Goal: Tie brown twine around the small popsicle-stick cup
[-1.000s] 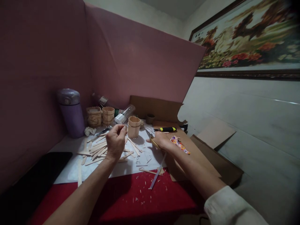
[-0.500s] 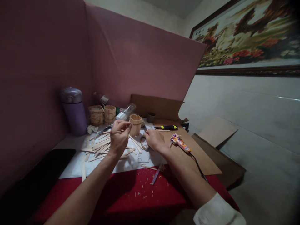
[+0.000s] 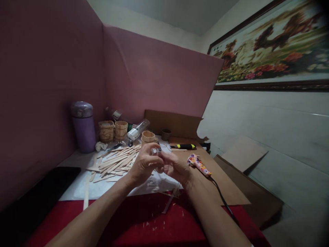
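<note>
My left hand (image 3: pixel 146 163) and my right hand (image 3: pixel 176 167) meet in front of a round wooden-stick cup (image 3: pixel 148 137), fingers curled toward each other. Both are closed around something small near the fingertips that I cannot make out. The cup's lower part is hidden behind my left hand. Left of my hands, a pile of flat wooden sticks (image 3: pixel 118 163) lies on white paper (image 3: pixel 69 185). To the right, a flower-patterned glue gun (image 3: pixel 199 164) rests on brown cardboard (image 3: pixel 226 190).
A purple bottle (image 3: pixel 84 132) stands at the left, beside two stick-covered cups (image 3: pixel 106 132). Behind are a clear plastic bottle (image 3: pixel 138 129) and a small brown pot (image 3: pixel 166 134). A yellow-black cutter (image 3: pixel 186 146) lies on the cardboard. Shavings dot the red cloth (image 3: pixel 133 219).
My hands have come together in front of the cup; the right has lifted from beside the ring-shaped roll, which no longer shows clearly. The view has tilted up slightly.
</note>
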Action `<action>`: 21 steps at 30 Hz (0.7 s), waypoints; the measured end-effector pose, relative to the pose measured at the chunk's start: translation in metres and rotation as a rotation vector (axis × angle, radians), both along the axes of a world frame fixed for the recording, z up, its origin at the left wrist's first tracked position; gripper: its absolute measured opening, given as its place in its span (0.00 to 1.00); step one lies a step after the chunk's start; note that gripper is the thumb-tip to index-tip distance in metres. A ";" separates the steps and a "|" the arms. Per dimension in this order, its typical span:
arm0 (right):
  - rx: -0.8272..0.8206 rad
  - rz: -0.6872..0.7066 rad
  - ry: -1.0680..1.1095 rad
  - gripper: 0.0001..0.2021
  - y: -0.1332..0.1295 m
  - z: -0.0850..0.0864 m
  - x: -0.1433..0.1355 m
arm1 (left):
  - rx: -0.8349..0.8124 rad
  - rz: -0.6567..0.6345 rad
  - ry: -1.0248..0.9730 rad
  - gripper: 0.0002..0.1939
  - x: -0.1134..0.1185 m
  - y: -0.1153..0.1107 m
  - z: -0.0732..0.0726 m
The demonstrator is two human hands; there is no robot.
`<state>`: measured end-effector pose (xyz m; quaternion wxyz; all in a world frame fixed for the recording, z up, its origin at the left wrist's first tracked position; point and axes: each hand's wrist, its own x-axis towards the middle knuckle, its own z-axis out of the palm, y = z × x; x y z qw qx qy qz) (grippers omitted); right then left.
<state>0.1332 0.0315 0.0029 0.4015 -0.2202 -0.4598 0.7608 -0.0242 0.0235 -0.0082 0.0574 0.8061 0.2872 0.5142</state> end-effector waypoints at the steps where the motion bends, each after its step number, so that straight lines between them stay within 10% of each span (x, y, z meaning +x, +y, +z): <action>1: 0.027 0.023 -0.038 0.12 0.000 -0.001 0.001 | 0.046 0.025 0.028 0.09 0.001 -0.001 -0.002; 21: -0.008 -0.372 -0.032 0.14 0.011 -0.010 0.001 | -0.047 0.065 0.165 0.10 0.019 -0.009 -0.013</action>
